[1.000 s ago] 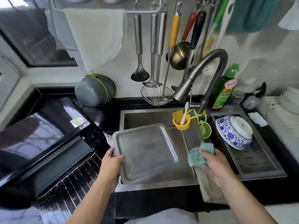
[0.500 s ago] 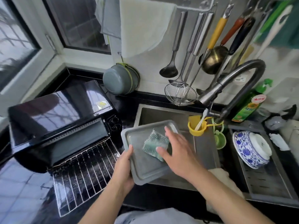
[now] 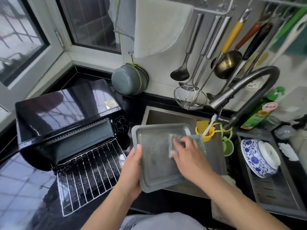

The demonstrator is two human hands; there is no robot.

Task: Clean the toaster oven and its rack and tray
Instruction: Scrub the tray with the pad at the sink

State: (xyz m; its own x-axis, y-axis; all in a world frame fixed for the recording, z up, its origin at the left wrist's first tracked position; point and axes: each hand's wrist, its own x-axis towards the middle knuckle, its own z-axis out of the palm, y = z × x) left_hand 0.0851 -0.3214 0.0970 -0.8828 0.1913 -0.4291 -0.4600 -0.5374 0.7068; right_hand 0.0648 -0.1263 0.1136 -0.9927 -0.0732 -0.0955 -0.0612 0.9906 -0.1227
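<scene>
The right hand (image 3: 187, 155) is blurred and covers most of the sponge (image 3: 172, 145); how its fingers lie cannot be told. The left hand (image 3: 132, 166) hides the left rim of the tray (image 3: 154, 160). The utensil handles at the top edge are cut off. The bottle (image 3: 260, 112) label is too small to read.

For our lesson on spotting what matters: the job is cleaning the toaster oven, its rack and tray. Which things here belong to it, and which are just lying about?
Job: tray, sponge, oven, rack, left hand, right hand.

Lying about: bowl, ladle, strainer, soap bottle.
</scene>
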